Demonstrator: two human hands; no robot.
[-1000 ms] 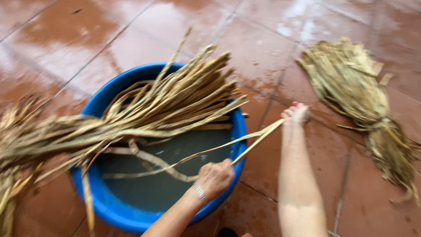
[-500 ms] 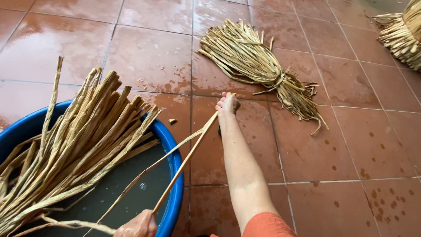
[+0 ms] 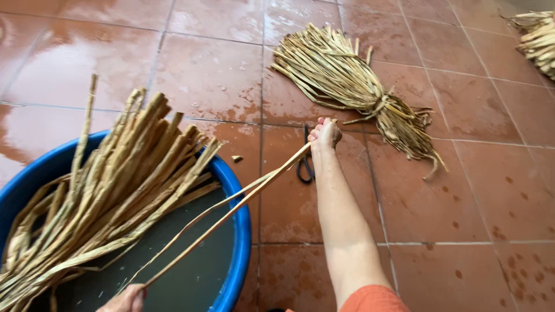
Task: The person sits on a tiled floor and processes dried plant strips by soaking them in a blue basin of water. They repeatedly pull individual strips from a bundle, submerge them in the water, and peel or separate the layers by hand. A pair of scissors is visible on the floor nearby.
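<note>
My right hand (image 3: 325, 134) is stretched out over the wet tiled floor, closed around the end of a long dried leaf strip (image 3: 231, 205). The strip runs back down to my left hand (image 3: 124, 299) at the bottom edge, which grips its other end over the blue tub (image 3: 240, 231). The tub holds murky water and a sheaf of soaking leaves (image 3: 110, 190) leaning over its left rim. A tied bundle of dried leaves (image 3: 352, 86) lies on the floor just beyond my right hand.
Dark scissors (image 3: 304, 162) lie on the tiles beside my right wrist. Another leaf bundle (image 3: 537, 37) sits at the top right corner. The red-brown floor tiles (image 3: 474, 190) are wet and shiny.
The view has swung right and down. My right hand has pulled the strip farther out toward the tied bundle, and scissors have come into sight beside the wrist.
</note>
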